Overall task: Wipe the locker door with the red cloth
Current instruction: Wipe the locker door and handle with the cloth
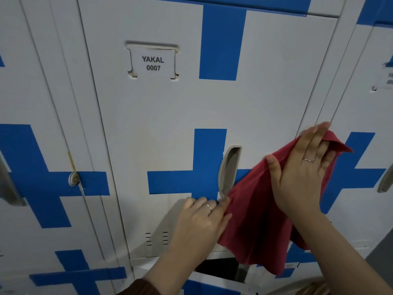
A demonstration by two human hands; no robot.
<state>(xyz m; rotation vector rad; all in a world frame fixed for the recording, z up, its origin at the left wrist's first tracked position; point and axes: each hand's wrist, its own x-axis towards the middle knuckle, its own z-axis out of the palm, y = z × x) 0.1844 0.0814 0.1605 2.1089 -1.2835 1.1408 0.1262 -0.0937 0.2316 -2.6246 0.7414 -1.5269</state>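
Hanging before the door (165,116), the cloth (255,220) is pinched at one edge by the left hand (202,220), just below the handle (228,171), and gripped at its top corner by the right hand (302,177), which curls into it.

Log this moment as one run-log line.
left hand: pinches red cloth edge just below handle | right hand: spread over cloth's top, grip unclear | cloth: hangs between hands in front of locker door
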